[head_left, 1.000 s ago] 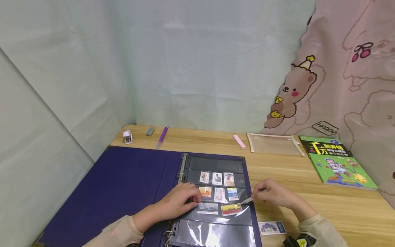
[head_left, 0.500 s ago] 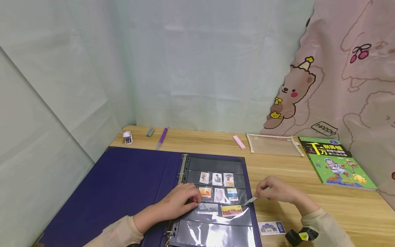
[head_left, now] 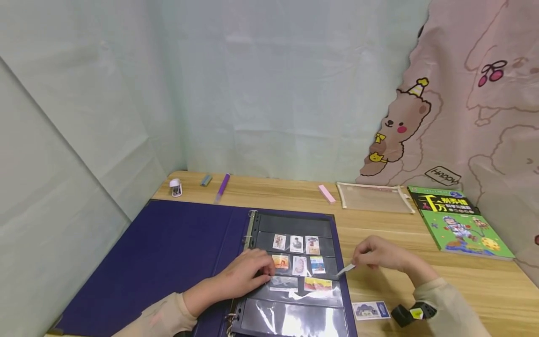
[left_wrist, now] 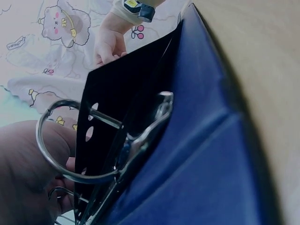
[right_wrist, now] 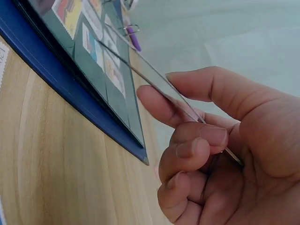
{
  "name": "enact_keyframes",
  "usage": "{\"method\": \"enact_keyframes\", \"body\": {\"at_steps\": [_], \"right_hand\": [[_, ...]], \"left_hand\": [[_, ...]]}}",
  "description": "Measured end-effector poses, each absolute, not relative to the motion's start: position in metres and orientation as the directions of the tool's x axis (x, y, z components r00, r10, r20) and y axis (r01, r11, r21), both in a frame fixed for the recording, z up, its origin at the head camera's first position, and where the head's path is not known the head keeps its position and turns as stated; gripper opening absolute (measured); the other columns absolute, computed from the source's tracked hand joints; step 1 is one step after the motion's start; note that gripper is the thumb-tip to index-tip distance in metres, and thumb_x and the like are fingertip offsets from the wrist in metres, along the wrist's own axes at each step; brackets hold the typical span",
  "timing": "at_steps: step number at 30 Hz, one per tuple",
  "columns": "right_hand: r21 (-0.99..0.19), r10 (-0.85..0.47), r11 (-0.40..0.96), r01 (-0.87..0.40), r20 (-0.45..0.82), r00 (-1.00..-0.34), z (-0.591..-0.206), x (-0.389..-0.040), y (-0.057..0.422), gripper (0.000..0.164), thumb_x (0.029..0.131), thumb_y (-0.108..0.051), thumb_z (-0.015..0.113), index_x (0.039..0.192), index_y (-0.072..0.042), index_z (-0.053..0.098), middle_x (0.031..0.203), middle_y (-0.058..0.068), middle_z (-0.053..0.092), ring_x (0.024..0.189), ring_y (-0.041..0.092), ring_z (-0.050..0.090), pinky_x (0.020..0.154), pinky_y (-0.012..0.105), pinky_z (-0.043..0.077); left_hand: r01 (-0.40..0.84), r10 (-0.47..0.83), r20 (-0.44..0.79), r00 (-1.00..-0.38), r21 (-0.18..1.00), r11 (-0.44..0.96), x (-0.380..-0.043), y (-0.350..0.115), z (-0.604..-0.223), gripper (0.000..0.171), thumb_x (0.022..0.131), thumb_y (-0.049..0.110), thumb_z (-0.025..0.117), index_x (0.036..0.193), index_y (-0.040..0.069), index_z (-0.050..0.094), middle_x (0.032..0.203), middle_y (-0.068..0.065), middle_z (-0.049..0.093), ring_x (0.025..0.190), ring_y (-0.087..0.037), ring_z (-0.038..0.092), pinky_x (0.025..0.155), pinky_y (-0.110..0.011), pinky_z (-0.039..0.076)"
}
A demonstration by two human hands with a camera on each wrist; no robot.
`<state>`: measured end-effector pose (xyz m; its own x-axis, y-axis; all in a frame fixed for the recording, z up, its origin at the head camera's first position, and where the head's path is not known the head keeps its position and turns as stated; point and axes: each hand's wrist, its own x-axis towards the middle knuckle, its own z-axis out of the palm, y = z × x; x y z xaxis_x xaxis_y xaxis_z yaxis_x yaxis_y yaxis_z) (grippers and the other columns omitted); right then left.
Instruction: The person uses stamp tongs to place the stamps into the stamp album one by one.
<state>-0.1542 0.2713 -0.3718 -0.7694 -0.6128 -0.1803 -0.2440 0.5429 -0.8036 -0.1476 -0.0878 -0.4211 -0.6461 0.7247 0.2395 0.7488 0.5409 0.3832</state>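
Note:
Tweezers (head_left: 346, 270) are held between the thumb and fingers of my right hand (head_left: 381, 255), their tips by the right edge of the black stamp page (head_left: 252, 313). In the right wrist view the two arms of the tweezers (right_wrist: 145, 77) stand apart with nothing visible between them. A yellow and red stamp (head_left: 317, 284) lies in the fourth pocket row, left of the tips. My left hand (head_left: 246, 274) rests on the page's left side with loosely bent fingers, near a grey stamp (head_left: 284, 283). The left wrist view shows that hand beside a metal binder ring (left_wrist: 44, 140).
The dark blue binder cover (head_left: 181, 252) lies open at left. Beside the page's lower right sits a loose stamp (head_left: 370, 311). Farther back are a stapler (head_left: 176, 187), a purple pen (head_left: 222, 188), a pink bar (head_left: 326, 194), a mesh pouch (head_left: 375, 199) and a green book (head_left: 461, 224).
My right hand has drawn back to the right with the tweezers, whose tips have come off the yellow and red stamp. That stamp sits slightly farther right. The left hand stays put.

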Motion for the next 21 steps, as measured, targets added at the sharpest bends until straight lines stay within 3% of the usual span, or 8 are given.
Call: {"method": "enact_keyframes", "body": {"at_steps": [5, 12, 21], "right_hand": [[-0.811, -0.582, 0.526, -0.255, -0.125, -0.803, -0.374, -0.149, 0.279, 0.018, 0.086, -0.011, 0.054, 0.081, 0.003, 0.065, 0.056, -0.007, 0.044, 0.048, -0.001, 0.038, 0.042, 0.019, 0.032], [-0.853, -0.588, 0.466, -0.235, -0.100, -0.803, -0.373, -0.138, 0.296, 0.022, 0.091, -0.010, 0.049, 0.088, 0.008, 0.061, 0.063, -0.005, 0.048, 0.053, 0.000, 0.041, 0.045, 0.029, 0.037], [-0.842, -0.565, 0.500, -0.202, -0.140, -0.813, -0.370, -0.119, 0.324, 0.024, 0.093, -0.011, 0.045, 0.091, 0.007, 0.060, 0.072, -0.010, 0.051, 0.058, 0.000, 0.044, 0.051, 0.027, 0.041]], "left_hand": [[0.746, 0.721, 0.226, -0.655, 0.341, 0.572, -0.146, -0.087, -0.420, 0.011, 0.080, 0.019, 0.066, 0.084, 0.024, 0.057, 0.079, 0.014, 0.051, 0.078, -0.001, 0.043, 0.076, -0.022, 0.037], [0.763, 0.742, 0.198, -0.641, 0.264, 0.590, -0.138, -0.087, -0.414, 0.015, 0.079, 0.025, 0.066, 0.092, 0.023, 0.058, 0.086, 0.012, 0.051, 0.083, -0.004, 0.044, 0.079, -0.025, 0.038], [0.811, 0.780, 0.225, -0.584, 0.124, 0.571, -0.119, -0.087, -0.405, 0.023, 0.076, 0.032, 0.069, 0.094, 0.023, 0.058, 0.084, 0.012, 0.047, 0.080, -0.006, 0.044, 0.075, -0.024, 0.036]]}}
